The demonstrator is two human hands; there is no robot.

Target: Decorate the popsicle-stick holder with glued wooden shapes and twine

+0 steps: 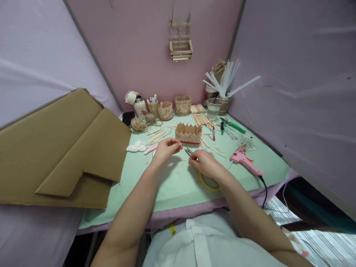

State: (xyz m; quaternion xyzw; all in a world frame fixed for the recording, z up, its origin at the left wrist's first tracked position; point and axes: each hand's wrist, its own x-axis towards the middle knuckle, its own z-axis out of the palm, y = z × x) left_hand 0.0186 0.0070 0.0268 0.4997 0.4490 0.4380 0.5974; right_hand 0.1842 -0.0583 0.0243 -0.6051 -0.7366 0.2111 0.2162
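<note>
My left hand (167,148) is closed in a pinch over the middle of the table. A small pale piece (180,145), apparently wood, shows at its fingertips. Facing it, my right hand (204,162) is closed around scissors (188,151), their grey blade tips slightly apart and pointing toward the left hand. The scissor handles are mostly hidden by the fingers. Just beyond both hands stands a small box of craft sticks (188,138) with a jagged top edge and a red line along its base. A yellow ring (209,182) lies partly under my right wrist.
A pink glue gun (247,163) with a black cord lies at the right, near green-handled pliers (236,127). Craft sticks (205,121), twine balls (138,125) and a cup of water (213,110) are farther back. A large cardboard sheet (63,152) overlaps the table's left side.
</note>
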